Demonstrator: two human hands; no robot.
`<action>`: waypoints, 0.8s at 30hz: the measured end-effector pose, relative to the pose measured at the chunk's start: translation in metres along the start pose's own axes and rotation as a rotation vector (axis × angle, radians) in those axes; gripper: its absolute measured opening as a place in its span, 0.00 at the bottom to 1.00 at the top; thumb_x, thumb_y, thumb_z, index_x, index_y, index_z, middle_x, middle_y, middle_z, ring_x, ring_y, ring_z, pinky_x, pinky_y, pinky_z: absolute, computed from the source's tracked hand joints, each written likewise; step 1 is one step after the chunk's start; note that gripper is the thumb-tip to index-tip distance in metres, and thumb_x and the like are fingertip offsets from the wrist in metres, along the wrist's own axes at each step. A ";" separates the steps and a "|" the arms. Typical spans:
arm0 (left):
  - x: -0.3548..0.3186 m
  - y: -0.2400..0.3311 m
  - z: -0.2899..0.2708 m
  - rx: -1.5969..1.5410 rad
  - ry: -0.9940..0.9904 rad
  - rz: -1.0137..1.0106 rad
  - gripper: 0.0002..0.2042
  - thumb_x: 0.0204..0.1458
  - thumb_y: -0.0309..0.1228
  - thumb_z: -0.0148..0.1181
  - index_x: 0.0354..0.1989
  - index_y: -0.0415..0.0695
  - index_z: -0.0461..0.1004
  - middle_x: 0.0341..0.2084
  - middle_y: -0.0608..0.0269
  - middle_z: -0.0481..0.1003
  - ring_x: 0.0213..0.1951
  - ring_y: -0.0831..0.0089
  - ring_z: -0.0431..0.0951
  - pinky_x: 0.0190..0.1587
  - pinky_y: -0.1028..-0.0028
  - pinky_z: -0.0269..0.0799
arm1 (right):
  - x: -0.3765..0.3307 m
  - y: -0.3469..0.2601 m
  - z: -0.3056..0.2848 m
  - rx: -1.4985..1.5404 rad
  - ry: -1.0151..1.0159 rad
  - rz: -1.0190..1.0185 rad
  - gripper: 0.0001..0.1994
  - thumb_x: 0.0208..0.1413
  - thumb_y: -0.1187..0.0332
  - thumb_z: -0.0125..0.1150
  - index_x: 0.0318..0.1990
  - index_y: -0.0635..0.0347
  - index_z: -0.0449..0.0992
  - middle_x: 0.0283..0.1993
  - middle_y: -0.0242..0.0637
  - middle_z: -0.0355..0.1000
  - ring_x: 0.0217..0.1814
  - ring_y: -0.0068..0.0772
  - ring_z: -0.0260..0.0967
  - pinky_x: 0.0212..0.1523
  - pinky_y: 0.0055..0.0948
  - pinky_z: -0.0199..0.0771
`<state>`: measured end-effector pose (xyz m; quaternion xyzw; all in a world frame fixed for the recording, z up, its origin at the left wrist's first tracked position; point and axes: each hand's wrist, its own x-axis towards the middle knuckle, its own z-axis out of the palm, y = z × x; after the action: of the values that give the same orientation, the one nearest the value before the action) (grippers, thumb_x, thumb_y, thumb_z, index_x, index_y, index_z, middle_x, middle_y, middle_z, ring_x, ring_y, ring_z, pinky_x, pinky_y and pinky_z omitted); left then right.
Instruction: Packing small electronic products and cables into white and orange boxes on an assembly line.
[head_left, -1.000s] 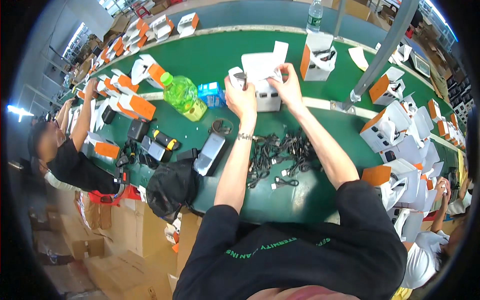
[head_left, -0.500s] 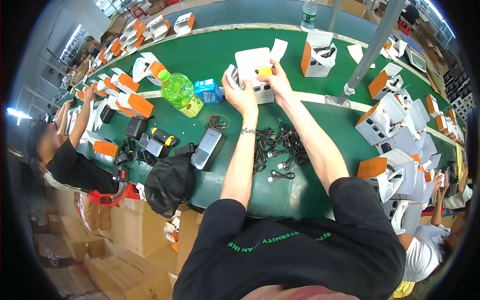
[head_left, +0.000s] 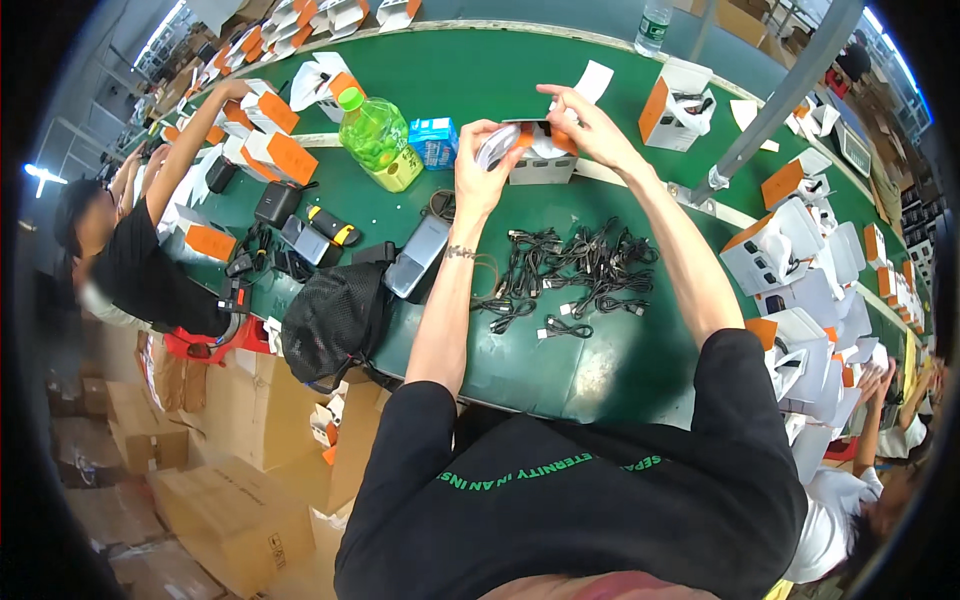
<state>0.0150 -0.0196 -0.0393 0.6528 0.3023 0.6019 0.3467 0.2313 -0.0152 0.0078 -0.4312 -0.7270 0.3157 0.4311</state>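
Note:
A small white box (head_left: 541,170) with orange inner sides stands on the green bench between my hands. At its left side, my left hand (head_left: 482,170) is closed around a white-wrapped bundle (head_left: 497,147), whose contents I cannot make out. My right hand (head_left: 597,132) is at the box's upper right edge, index finger stretched out and thumb apart from it. A white flap or paper strip (head_left: 594,82) rises just behind that hand. Several black cables (head_left: 580,262) in tied coils lie on the bench between my forearms.
Left of my hands stand a green drink bottle (head_left: 380,140) and a blue carton (head_left: 433,143). Nearer lie a grey power bank (head_left: 417,258) and a black mesh bag (head_left: 338,325). An open box (head_left: 678,105) stands beyond a metal post (head_left: 775,110). Co-workers are on both sides.
The yellow piece at my right hand is out of sight. The box's raised white panel no longer shows, and my right index finger has extended. The whole view has shifted somewhat.

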 end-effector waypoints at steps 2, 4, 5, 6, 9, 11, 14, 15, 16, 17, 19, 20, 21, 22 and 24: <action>-0.006 -0.003 0.005 -0.316 0.101 -0.151 0.25 0.50 0.24 0.69 0.53 0.45 0.61 0.42 0.60 0.72 0.42 0.72 0.76 0.46 0.73 0.74 | 0.000 -0.010 -0.001 0.012 -0.082 -0.008 0.17 0.59 0.54 0.61 0.40 0.58 0.68 0.66 0.43 0.63 0.64 0.39 0.62 0.61 0.39 0.64; -0.007 -0.011 0.010 -0.539 0.247 -0.251 0.25 0.52 0.21 0.66 0.55 0.44 0.61 0.45 0.60 0.72 0.43 0.72 0.76 0.44 0.72 0.76 | 0.001 -0.013 0.002 0.039 -0.208 0.038 0.19 0.60 0.52 0.58 0.48 0.57 0.70 0.65 0.38 0.66 0.64 0.35 0.64 0.63 0.38 0.64; -0.008 -0.010 0.014 -0.594 0.271 -0.239 0.24 0.53 0.20 0.64 0.56 0.44 0.61 0.46 0.60 0.72 0.44 0.71 0.76 0.44 0.71 0.76 | -0.001 -0.014 0.002 0.037 -0.214 0.039 0.19 0.60 0.52 0.58 0.48 0.57 0.70 0.65 0.38 0.66 0.64 0.35 0.64 0.63 0.38 0.64; -0.010 -0.010 0.010 -0.658 0.263 -0.291 0.20 0.57 0.22 0.58 0.57 0.43 0.62 0.48 0.58 0.72 0.45 0.69 0.77 0.46 0.70 0.76 | -0.005 -0.016 0.003 -0.020 -0.198 -0.022 0.22 0.59 0.52 0.59 0.54 0.55 0.69 0.64 0.38 0.66 0.65 0.35 0.63 0.64 0.39 0.63; -0.012 0.007 0.005 -0.894 0.475 -0.420 0.18 0.62 0.24 0.48 0.60 0.40 0.61 0.51 0.52 0.73 0.48 0.63 0.78 0.48 0.65 0.77 | -0.006 -0.013 0.000 -0.106 -0.205 -0.133 0.29 0.60 0.52 0.58 0.67 0.46 0.64 0.67 0.38 0.64 0.69 0.40 0.60 0.69 0.41 0.57; -0.006 0.021 0.005 -0.765 0.459 -0.364 0.18 0.61 0.24 0.51 0.60 0.40 0.61 0.51 0.53 0.74 0.49 0.63 0.78 0.47 0.66 0.77 | -0.002 -0.014 -0.001 -0.377 -0.313 -0.265 0.26 0.62 0.51 0.54 0.66 0.43 0.66 0.70 0.39 0.60 0.70 0.43 0.59 0.71 0.42 0.53; 0.015 0.015 0.004 -0.237 0.225 -0.126 0.21 0.55 0.23 0.63 0.55 0.40 0.63 0.50 0.57 0.75 0.50 0.72 0.76 0.50 0.74 0.72 | 0.000 -0.017 -0.001 -0.404 -0.349 -0.281 0.24 0.64 0.52 0.50 0.65 0.43 0.67 0.72 0.37 0.57 0.71 0.44 0.57 0.71 0.43 0.53; 0.017 0.011 0.005 -0.235 0.228 -0.132 0.21 0.55 0.23 0.63 0.55 0.40 0.63 0.50 0.57 0.75 0.50 0.72 0.76 0.50 0.74 0.72 | -0.001 -0.016 -0.001 -0.441 -0.340 -0.289 0.23 0.65 0.52 0.49 0.65 0.43 0.67 0.73 0.37 0.56 0.71 0.44 0.57 0.70 0.43 0.54; 0.021 0.008 0.006 -0.156 0.103 -0.126 0.21 0.52 0.21 0.64 0.54 0.40 0.64 0.49 0.58 0.75 0.49 0.72 0.75 0.50 0.74 0.72 | -0.001 -0.013 -0.002 -0.491 -0.346 -0.312 0.22 0.67 0.54 0.45 0.66 0.43 0.66 0.72 0.37 0.57 0.69 0.45 0.58 0.69 0.44 0.55; 0.023 0.005 0.007 -0.076 -0.021 -0.119 0.22 0.50 0.20 0.65 0.53 0.41 0.65 0.48 0.58 0.75 0.48 0.72 0.75 0.51 0.75 0.72 | -0.001 -0.010 -0.002 -0.491 -0.345 -0.310 0.22 0.67 0.54 0.45 0.66 0.43 0.66 0.72 0.37 0.57 0.69 0.45 0.58 0.69 0.44 0.55; 0.019 0.001 0.008 -0.118 -0.020 -0.119 0.23 0.49 0.20 0.66 0.53 0.41 0.64 0.48 0.58 0.75 0.49 0.72 0.75 0.51 0.74 0.72 | -0.002 -0.006 0.000 -0.553 -0.279 -0.402 0.23 0.68 0.54 0.43 0.67 0.44 0.64 0.73 0.36 0.56 0.69 0.45 0.58 0.69 0.44 0.55; 0.016 0.000 0.009 -0.160 -0.018 -0.119 0.24 0.48 0.19 0.67 0.54 0.41 0.64 0.49 0.58 0.74 0.50 0.72 0.74 0.52 0.73 0.72 | -0.002 -0.006 -0.001 -0.552 -0.275 -0.395 0.23 0.68 0.54 0.43 0.67 0.44 0.64 0.73 0.36 0.56 0.69 0.45 0.58 0.69 0.44 0.55; 0.012 -0.001 0.010 -0.162 -0.024 -0.123 0.24 0.48 0.19 0.67 0.54 0.41 0.64 0.49 0.58 0.74 0.50 0.72 0.74 0.52 0.73 0.72 | -0.001 -0.005 -0.003 -0.520 -0.294 -0.393 0.22 0.68 0.54 0.42 0.68 0.44 0.64 0.73 0.36 0.56 0.69 0.45 0.58 0.69 0.43 0.55; 0.007 -0.002 0.011 -0.226 -0.019 -0.129 0.26 0.47 0.20 0.68 0.54 0.41 0.63 0.50 0.57 0.73 0.51 0.71 0.74 0.52 0.72 0.72 | 0.001 -0.006 -0.003 -0.488 -0.315 -0.396 0.22 0.69 0.55 0.41 0.68 0.44 0.63 0.73 0.37 0.55 0.69 0.45 0.58 0.69 0.43 0.56; 0.005 -0.005 0.010 -0.290 -0.015 -0.138 0.28 0.46 0.20 0.69 0.55 0.41 0.63 0.51 0.57 0.72 0.52 0.71 0.73 0.53 0.71 0.72 | 0.002 -0.007 -0.006 -0.497 -0.344 -0.374 0.22 0.68 0.54 0.42 0.68 0.44 0.64 0.73 0.38 0.55 0.70 0.45 0.57 0.70 0.43 0.55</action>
<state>0.0255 -0.0138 -0.0407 0.5781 0.2537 0.6091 0.4800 0.2337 -0.0157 0.0176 -0.3230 -0.9099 0.1128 0.2346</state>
